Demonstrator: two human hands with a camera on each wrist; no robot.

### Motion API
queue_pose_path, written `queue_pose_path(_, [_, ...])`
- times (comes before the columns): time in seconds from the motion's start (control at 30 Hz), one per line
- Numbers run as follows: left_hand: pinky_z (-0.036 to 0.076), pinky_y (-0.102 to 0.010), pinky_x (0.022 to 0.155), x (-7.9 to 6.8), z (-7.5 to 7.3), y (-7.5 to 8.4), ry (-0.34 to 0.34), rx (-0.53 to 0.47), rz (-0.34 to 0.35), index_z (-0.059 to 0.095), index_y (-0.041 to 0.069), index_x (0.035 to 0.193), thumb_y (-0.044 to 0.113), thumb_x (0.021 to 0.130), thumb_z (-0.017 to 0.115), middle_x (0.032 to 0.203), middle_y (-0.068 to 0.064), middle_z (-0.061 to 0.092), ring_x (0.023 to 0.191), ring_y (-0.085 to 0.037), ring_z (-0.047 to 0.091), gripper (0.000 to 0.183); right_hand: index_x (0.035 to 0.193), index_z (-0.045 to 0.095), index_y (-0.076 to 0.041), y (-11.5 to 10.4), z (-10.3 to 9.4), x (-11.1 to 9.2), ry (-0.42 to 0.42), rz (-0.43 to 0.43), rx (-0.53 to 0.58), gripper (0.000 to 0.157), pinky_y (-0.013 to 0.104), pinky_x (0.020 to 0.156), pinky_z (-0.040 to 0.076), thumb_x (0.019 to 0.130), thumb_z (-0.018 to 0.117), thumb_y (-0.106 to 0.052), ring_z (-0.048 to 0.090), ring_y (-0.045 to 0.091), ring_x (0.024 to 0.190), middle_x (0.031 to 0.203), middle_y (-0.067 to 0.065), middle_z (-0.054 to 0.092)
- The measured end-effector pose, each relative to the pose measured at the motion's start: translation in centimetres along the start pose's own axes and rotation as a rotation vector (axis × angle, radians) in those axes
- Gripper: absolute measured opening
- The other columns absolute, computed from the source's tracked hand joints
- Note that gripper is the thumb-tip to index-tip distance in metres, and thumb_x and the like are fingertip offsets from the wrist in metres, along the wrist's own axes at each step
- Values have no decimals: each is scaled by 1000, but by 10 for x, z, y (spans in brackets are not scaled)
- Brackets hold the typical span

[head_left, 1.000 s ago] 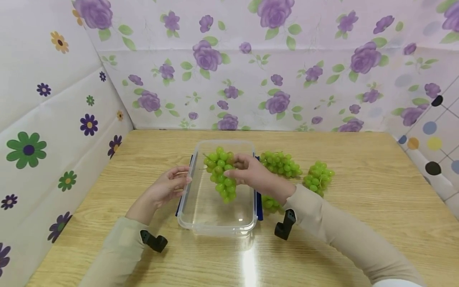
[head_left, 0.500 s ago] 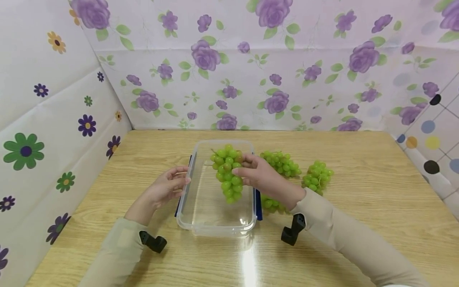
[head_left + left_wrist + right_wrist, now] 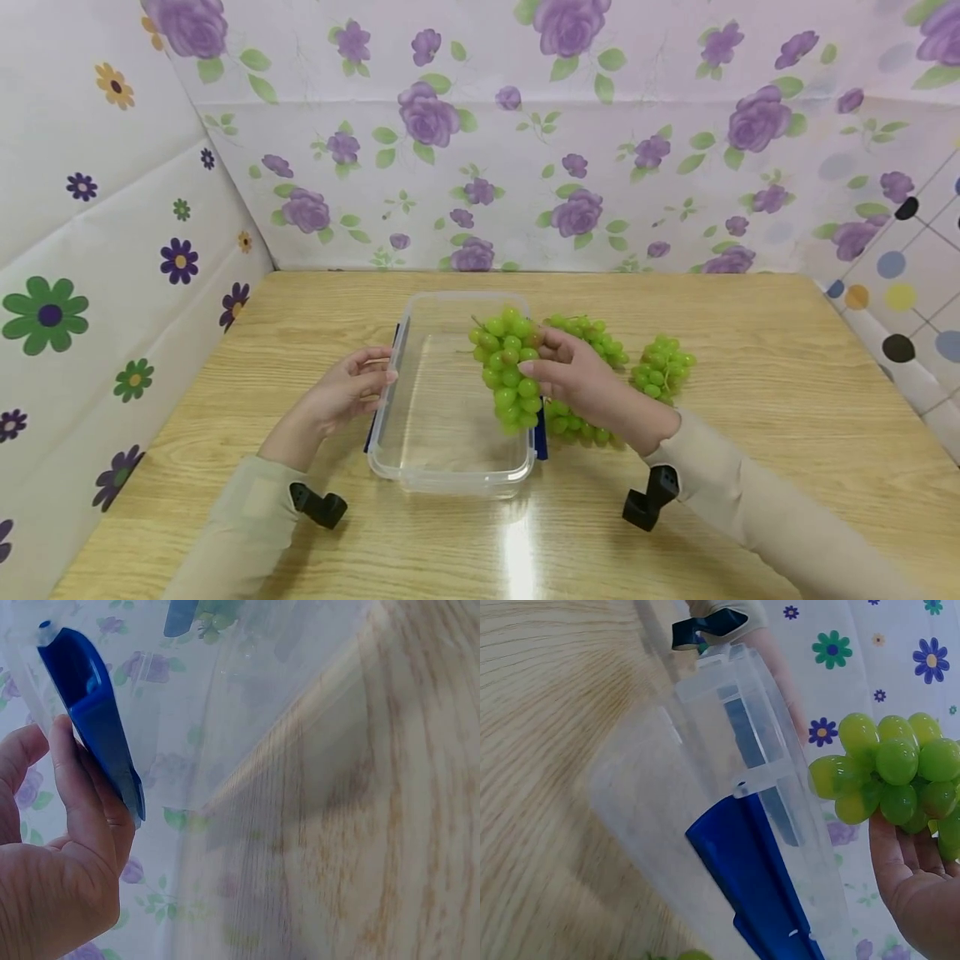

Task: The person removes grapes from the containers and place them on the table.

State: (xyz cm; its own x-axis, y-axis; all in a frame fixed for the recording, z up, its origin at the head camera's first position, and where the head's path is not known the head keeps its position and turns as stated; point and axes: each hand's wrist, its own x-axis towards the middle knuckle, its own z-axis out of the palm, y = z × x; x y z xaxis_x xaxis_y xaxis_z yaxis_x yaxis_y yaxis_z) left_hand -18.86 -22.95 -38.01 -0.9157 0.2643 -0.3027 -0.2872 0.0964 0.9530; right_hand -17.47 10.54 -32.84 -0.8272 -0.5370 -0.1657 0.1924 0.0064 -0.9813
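My right hand holds a bunch of green grapes with thumb and fingers, above the right side of a clear plastic container. In the right wrist view the grapes hang over the fingertips, beyond the container's wall and blue latch. At the container's left rim is my left hand, its fingers fairly straight and touching the side. The left wrist view shows those fingers against a blue latch. Inside the container no grapes are seen.
More green grape bunches lie right of the container: one at the back, one farther right, and one nearer, partly hidden by my right hand. The wooden table meets a flowered backdrop.
My right hand has carried the grape bunch rightward, from over the container's middle to its right rim. The left hand stays at the left rim.
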Motion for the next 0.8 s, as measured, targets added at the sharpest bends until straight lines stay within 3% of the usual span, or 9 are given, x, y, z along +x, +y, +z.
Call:
queue_pose_path(0.07, [48,-19,69,0,0,0,-2,8,-2,33,5,139,15,94,57,113,0,48,84,-5,54,52,151,2,1,0,-4,-6,-3,22,-5,79,39,108,34,93,52,-14,16,35,143,156,25,4])
queue_pose_path(0.2, [49,-20,71,-1,-1,0,-4,21,-3,30,4,142,16,94,57,116,-2,46,87,-6,54,57,151,-2,2,-1,-11,-17,-6,26,-22,80,42,111,30,93,52,-14,15,35,143,155,27,1])
queue_pose_path(0.3, [49,-19,70,-1,-1,1,-3,23,-3,30,3,142,16,94,57,115,-2,46,87,-6,54,57,148,9,5,-1,-15,-23,-4,-2,-34,72,28,97,41,94,51,-13,41,22,123,145,23,25])
queue_pose_path(0.4, [49,-18,69,-1,-2,1,-7,32,-1,28,3,142,16,94,57,116,-2,44,87,-6,53,58,141,20,8,-1,-18,-27,-2,-35,-46,61,21,78,42,93,53,-13,44,10,96,121,12,40])
queue_pose_path(0.43, [49,-18,69,-1,-2,1,-8,34,-1,28,3,143,16,94,57,116,-3,44,86,-6,53,58,140,20,8,0,-19,-28,-2,-38,-44,61,21,78,42,93,54,-14,44,10,96,118,10,39])
queue_pose_path(0.53, [49,-18,69,0,-2,1,-8,40,-1,28,3,143,16,94,57,118,-4,43,86,-6,52,58,146,9,9,4,-24,-32,-16,-35,-37,78,33,103,39,93,57,-20,40,26,126,138,25,30])
queue_pose_path(0.6, [49,-19,69,0,-2,1,-6,46,-3,29,4,143,17,94,57,119,-4,43,86,-6,51,58,148,-4,8,6,-27,-35,-23,-25,-38,88,44,112,26,93,58,-24,17,39,140,149,33,6])
queue_pose_path(0.67, [49,-20,71,-1,-2,1,-6,54,-4,29,4,142,17,94,57,119,-5,43,87,-7,51,57,147,-14,6,8,-30,-38,-26,-13,-26,94,52,114,11,93,57,-24,-7,43,141,151,32,-16])
queue_pose_path(0.8, [49,-22,72,-1,-3,2,-9,69,-3,31,4,140,16,94,58,115,-4,44,87,-9,49,55,148,-11,6,10,-35,-45,13,-14,-29,89,35,110,30,92,54,-20,3,41,142,153,31,-9])
